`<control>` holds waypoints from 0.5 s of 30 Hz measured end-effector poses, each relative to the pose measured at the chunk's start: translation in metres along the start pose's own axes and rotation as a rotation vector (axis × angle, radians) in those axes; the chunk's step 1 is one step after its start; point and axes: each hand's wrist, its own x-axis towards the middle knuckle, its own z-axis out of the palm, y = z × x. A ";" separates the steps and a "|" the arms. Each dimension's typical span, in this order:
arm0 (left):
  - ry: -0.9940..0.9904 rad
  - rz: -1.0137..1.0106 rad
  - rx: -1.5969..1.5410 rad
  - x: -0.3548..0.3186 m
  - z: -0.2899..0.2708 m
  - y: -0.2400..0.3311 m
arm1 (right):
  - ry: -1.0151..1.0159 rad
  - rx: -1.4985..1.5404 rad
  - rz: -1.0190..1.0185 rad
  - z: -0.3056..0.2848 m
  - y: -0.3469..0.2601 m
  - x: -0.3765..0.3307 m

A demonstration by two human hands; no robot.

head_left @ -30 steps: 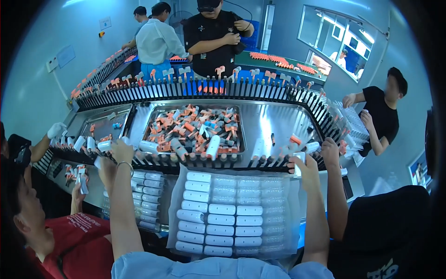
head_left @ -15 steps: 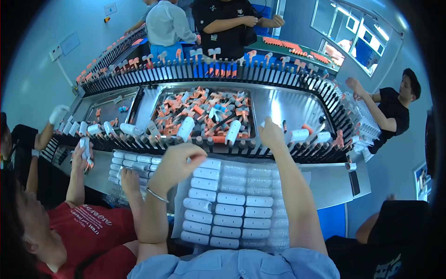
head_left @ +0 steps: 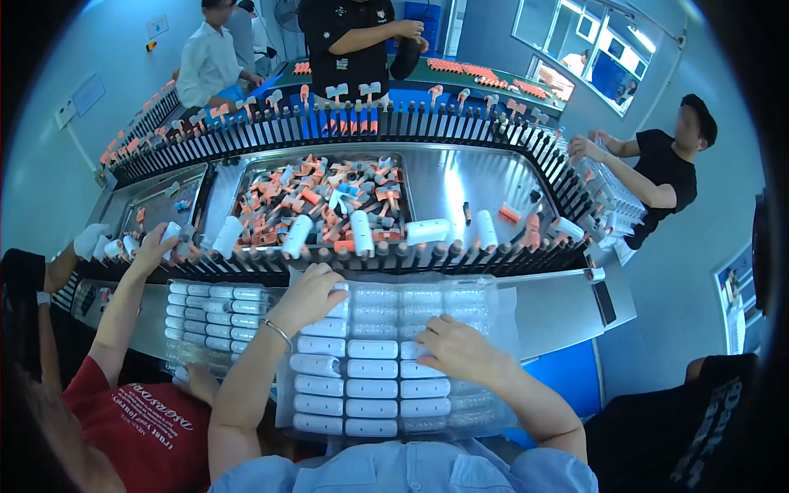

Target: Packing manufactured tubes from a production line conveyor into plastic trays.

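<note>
My left hand (head_left: pixel 308 297) bends over the upper left corner of a clear plastic blister tray (head_left: pixel 472 306), fingers curled at a white oblong casing (head_left: pixel 338 304). Whether it grips the casing is partly hidden by the hand. Over the right column of filled pockets, my right hand (head_left: pixel 460 349) has its fingers closed about the end of another white casing (head_left: pixel 411 350). White casings fill the left column and the lower part of the middle column (head_left: pixel 371 387). Beyond the tray, several white casings (head_left: pixel 362 232) sit along a row of black upright holders (head_left: pixel 394 256).
A metal tray (head_left: pixel 404 197) heaped with orange and grey parts lies inside the ring of holders. To my left, a person in red (head_left: pixel 156 419) reaches over another tray of casings (head_left: pixel 215 316). Another person (head_left: pixel 657 168) works at the right end.
My right hand has come back from the holders to the tray, and a white casing shows where it was. My left hand has settled onto the tray's upper left. The view has shifted.
</note>
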 end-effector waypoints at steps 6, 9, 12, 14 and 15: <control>0.286 -0.013 -0.021 0.013 -0.026 0.028 | 0.187 -0.002 0.062 0.018 -0.001 0.001; 0.392 -0.083 -0.403 0.045 -0.035 0.062 | 0.197 -0.017 0.045 0.017 -0.003 0.000; 0.198 -0.019 -0.451 0.088 -0.026 0.101 | 0.177 -0.023 0.103 0.015 -0.001 -0.002; 0.080 -0.091 -0.627 0.115 -0.006 0.105 | 0.158 -0.056 0.091 0.017 -0.001 -0.003; -0.025 -0.219 -0.781 0.125 -0.003 0.114 | 0.172 -0.059 0.096 0.016 -0.002 -0.003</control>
